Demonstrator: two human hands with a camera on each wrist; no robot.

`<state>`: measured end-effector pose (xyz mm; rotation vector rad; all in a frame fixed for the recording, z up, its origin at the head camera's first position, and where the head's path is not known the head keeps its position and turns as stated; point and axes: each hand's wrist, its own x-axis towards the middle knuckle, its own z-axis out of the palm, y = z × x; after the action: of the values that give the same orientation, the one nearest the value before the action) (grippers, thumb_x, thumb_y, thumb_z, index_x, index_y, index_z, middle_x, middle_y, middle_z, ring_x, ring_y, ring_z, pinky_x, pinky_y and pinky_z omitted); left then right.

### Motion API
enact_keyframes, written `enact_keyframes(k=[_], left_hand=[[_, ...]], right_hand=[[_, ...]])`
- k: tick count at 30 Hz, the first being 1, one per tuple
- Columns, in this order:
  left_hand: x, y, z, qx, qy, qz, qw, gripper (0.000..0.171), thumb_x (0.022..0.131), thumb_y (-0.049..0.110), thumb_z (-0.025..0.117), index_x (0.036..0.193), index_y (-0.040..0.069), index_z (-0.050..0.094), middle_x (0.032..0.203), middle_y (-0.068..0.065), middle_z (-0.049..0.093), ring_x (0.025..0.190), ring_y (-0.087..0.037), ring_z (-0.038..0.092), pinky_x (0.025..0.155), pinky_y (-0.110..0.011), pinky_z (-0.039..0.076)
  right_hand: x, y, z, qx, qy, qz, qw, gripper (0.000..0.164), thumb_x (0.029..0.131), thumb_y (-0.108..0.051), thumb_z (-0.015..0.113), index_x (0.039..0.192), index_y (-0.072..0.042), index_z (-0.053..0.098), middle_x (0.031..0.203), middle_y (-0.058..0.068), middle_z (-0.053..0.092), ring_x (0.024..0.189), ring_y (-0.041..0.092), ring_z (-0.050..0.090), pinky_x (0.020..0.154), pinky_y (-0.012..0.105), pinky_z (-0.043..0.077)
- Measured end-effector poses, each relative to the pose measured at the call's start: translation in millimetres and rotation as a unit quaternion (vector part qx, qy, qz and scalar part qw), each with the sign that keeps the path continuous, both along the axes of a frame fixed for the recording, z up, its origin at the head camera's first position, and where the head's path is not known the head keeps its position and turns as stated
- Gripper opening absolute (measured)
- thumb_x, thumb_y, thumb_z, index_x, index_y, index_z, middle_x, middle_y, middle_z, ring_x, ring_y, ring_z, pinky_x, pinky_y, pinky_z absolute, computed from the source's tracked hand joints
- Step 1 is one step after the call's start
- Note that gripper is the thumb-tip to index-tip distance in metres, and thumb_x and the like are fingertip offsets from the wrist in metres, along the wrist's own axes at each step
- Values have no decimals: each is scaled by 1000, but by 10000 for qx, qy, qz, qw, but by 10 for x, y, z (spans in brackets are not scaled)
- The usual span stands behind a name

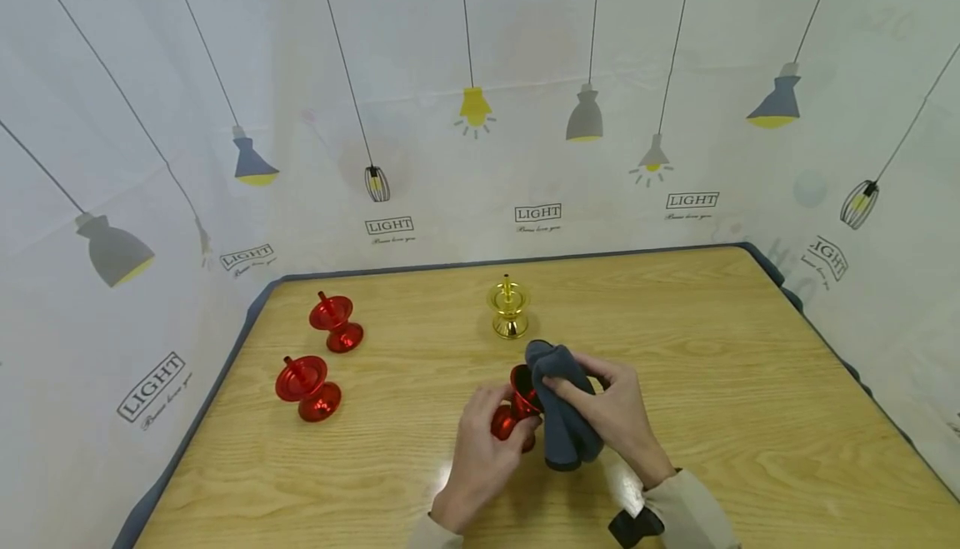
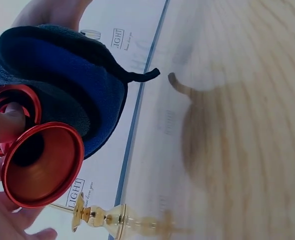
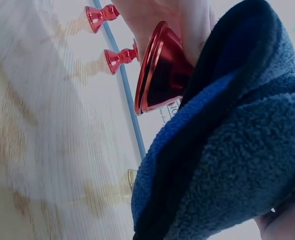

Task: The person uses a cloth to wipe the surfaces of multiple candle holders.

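Note:
My left hand (image 1: 480,453) grips a red, shiny candle holder (image 1: 504,422) by its narrow middle, tilted above the table. In the left wrist view the hollow underside of its flared base (image 2: 47,167) faces the camera. A folded blue-grey cloth (image 1: 564,416) is pinched in my right hand (image 1: 618,411), thumb on the near side. The cloth lies against the cup end of the holder and hides part of it. Seen from the right wrist, the towelling cloth (image 3: 237,155) fills much of the view beside the red base (image 3: 167,70).
A gold candle holder (image 1: 510,326) stands upright farther back on the wooden table (image 1: 712,349). Two more red candle holders, one behind (image 1: 345,337) and one nearer (image 1: 319,402), stand at the left. A white lamp-print curtain (image 1: 420,49) surrounds the table's back and sides.

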<state>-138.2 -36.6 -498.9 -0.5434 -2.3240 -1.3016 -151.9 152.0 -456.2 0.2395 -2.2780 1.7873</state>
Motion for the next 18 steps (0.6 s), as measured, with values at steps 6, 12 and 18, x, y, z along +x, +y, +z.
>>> enact_keyframes(k=[6, 12, 18], left_hand=[[-11, -28, 28, 72, -196, -248, 9995, 37, 85, 13, 81, 120, 10, 69, 103, -2, 75, 97, -14, 69, 105, -53, 49], [11, -49, 24, 468, -689, -696, 9941, 32, 92, 15, 76, 122, 11, 65, 106, -3, 72, 86, -10, 67, 72, -25, 57], [12, -70, 24, 517, -1018, -1123, 9871, 28, 99, 24, 67, 124, 10, 64, 105, -3, 73, 82, -7, 65, 69, -23, 56]], right_hand=[[-7, 6, -5, -26, -73, 30, 10000, 35, 86, -16, 82, 119, -10, 76, 112, 9, 77, 101, 5, 69, 92, 29, 54], [2, 16, 6, -85, -150, 69, 9998, 36, 86, -17, 83, 120, -10, 75, 112, 10, 76, 99, 5, 69, 88, 25, 54], [-7, 19, -7, -106, -112, 106, 9998, 35, 86, -15, 82, 120, -7, 75, 110, 12, 77, 96, 4, 70, 85, 24, 55]])
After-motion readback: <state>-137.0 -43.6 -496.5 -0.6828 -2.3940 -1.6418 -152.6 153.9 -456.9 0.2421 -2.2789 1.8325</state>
